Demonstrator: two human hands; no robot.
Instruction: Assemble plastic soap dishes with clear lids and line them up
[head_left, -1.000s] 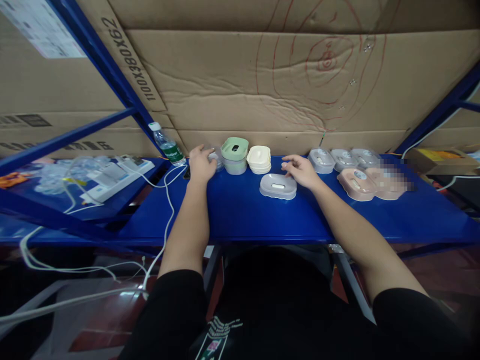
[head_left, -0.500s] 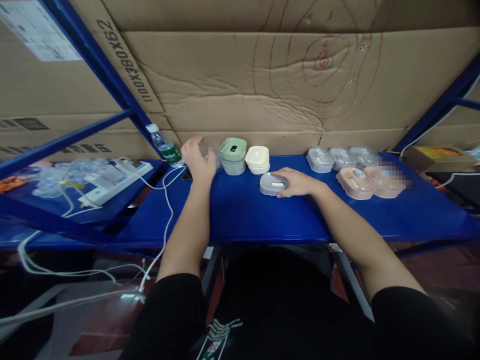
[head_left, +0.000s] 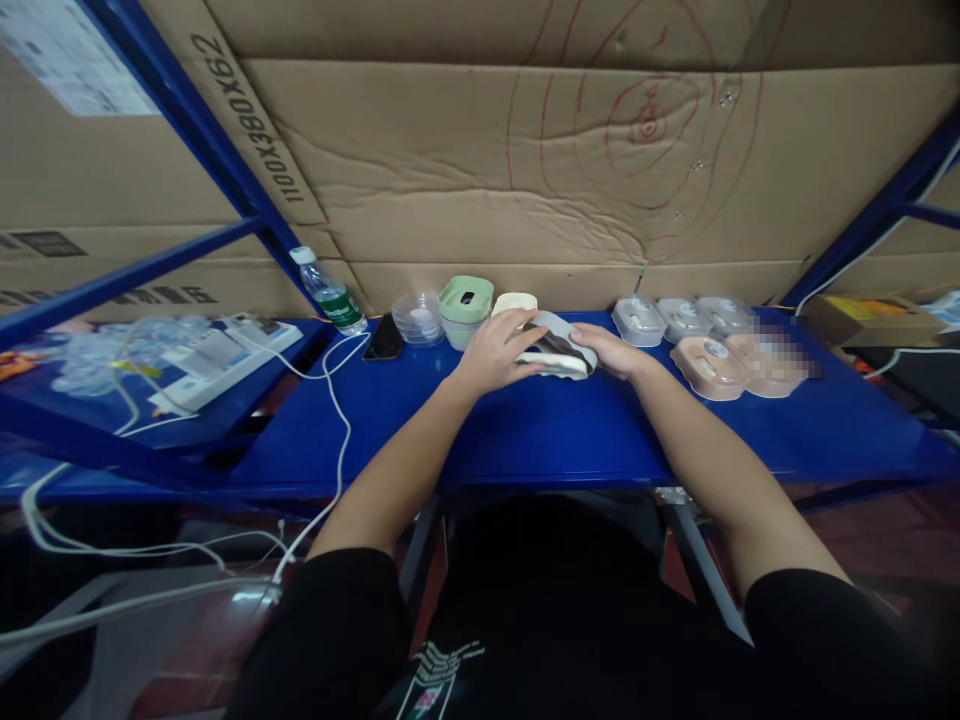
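Near the middle of the table, a small grey lidded container (head_left: 553,338) is tilted up between my two hands. Its shiny side looks dark, and a cream-coloured edge shows along the bottom. My left hand (head_left: 496,352) grips its left end with bent fingers. On the opposite side, my right hand (head_left: 609,350) holds it, fingers partly hidden behind it. Just behind my left hand stand a stack of cream-coloured trays (head_left: 514,300), mostly covered, and stacked green containers (head_left: 466,298). Farther left sits a stack of clear plastic dishes (head_left: 418,320).
Grey lidded containers (head_left: 638,322) and pink ones (head_left: 709,367) stand at the right on the blue table (head_left: 555,440). A phone (head_left: 383,338), a water bottle (head_left: 328,292) and white cables (head_left: 341,400) lie to the left. Cardboard (head_left: 420,160) walls the back.
My left hand has left the clear dishes and moved right to the grey container. The container, flat on the table before, is now tilted between both hands.
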